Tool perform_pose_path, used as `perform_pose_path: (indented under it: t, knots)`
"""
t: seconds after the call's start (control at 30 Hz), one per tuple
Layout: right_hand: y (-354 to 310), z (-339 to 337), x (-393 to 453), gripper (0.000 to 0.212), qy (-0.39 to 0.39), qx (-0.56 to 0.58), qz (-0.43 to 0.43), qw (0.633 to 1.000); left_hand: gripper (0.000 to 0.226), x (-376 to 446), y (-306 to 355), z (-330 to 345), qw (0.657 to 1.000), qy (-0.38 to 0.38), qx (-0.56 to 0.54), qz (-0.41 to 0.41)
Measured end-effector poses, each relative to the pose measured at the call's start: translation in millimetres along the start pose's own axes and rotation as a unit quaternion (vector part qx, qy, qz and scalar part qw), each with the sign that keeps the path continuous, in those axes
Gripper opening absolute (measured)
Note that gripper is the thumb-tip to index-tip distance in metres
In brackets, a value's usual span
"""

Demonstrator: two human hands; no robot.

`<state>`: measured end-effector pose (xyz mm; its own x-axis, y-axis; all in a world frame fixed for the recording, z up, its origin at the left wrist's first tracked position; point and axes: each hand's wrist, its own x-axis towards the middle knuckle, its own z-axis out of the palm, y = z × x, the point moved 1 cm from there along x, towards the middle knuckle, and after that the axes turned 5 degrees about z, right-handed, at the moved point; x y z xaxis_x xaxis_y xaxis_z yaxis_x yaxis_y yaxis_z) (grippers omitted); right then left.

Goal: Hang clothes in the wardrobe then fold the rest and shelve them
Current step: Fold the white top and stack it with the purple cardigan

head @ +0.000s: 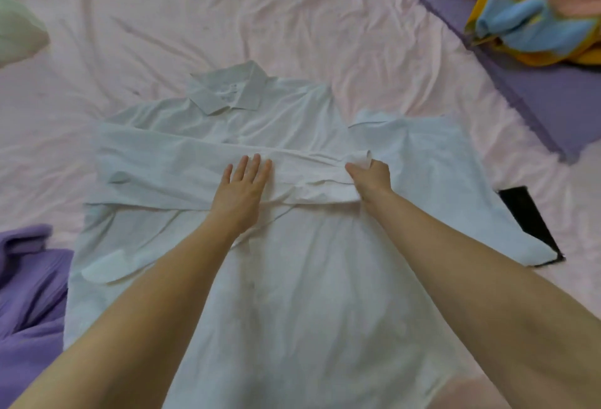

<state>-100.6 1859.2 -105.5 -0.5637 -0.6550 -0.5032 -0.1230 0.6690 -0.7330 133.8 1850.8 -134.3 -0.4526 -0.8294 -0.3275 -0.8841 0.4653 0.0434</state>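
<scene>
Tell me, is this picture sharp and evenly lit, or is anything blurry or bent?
Head view: soft, even light, no glare, only faint shadows under the hands, left and right. The white shirt at centre is fairly sharp; the colourful clothes pile near the corner looks smeared, and the wide lens stretches the forearms.

Item count, referenced to my fingers:

- White shirt (292, 278): one, spread directly under my fingers.
- Purple garment (29, 278): one, below-left of my fingers.
- Purple pillow (553, 96): one, up-right of my fingers.
- Multicoloured clothes heap (533, 15): one, beyond the pillow; individual pieces cannot be counted.
- Flat black object (528, 216): one, right of my fingers, partly under the shirt.
- My hands: two, left hand (242, 190) and right hand (370, 177).
</scene>
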Motion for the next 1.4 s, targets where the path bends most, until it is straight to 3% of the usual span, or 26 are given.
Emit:
perform_pose_path:
  t: [0.1, 0.2, 0.27, 0.37, 0.47, 0.53, 0.67, 0.77, 0.87, 1.1, 1.23, 1.33, 1.4]
  knots:
    - [15, -1, 15, 0.034, 0.004, -0.014, -0.025, 1.000, 0.081, 12, 15, 14, 0.999, -0.041, 0.002, 0.016]
    - [23, -5, 23, 0.032, -0.011, -0.016, -0.050, 0.999, 0.073, 23, 20, 24, 0.999, -0.034, -0.014, 0.013]
    - [35, -11, 31, 0.031, -0.012, -0.117, -0.066, 0.991, 0.069, 26, 24, 29, 0.999, -0.041, -0.027, 0.009]
    - [39, -18, 25, 0.034, 0.017, -0.276, -0.087, 0.957, 0.071, 24, 22, 25, 0.996, -0.064, -0.048, 0.026]
    - [18, 2, 3, 0.040, 0.094, -0.382, -0.260, 0.882, 0.081, 7, -5, 18, 0.997, -0.038, -0.043, 0.048]
    - [-4, 37, -13, 0.036, 0.052, -0.362, -0.355, 0.861, 0.084, -12, -38, 14, 0.999, 0.005, -0.017, 0.027]
    - [-52, 149, -50, 0.029, -0.114, -0.353, -0.406, 0.835, 0.080, -61, -130, 18, 0.992, 0.069, -0.030, -0.103]
    - [-78, 223, -68, 0.036, -0.195, -0.357, -0.412, 0.815, 0.073, -88, -180, 25, 0.981, 0.081, -0.073, -0.162]
    - [-105, 296, -84, 0.042, -0.207, -0.379, -0.435, 0.790, 0.060, -101, -216, 34, 0.968, 0.097, -0.132, -0.192]
    - [-144, 388, -87, 0.049, -0.216, -0.444, -0.337, 0.802, 0.028, -97, -217, 50, 0.913, 0.205, -0.307, -0.174]
    - [-151, 406, -87, 0.039, -0.206, -0.469, -0.311, 0.800, 0.017, -98, -225, 51, 0.870, 0.250, -0.381, -0.186]
    - [-151, 415, -85, 0.034, -0.245, -0.447, -0.274, 0.816, 0.015, -101, -231, 43, 0.833, 0.302, -0.403, -0.230]
    - [-152, 420, -81, 0.014, -0.261, -0.418, -0.249, 0.834, 0.018, -102, -234, 39, 0.822, 0.337, -0.401, -0.226]
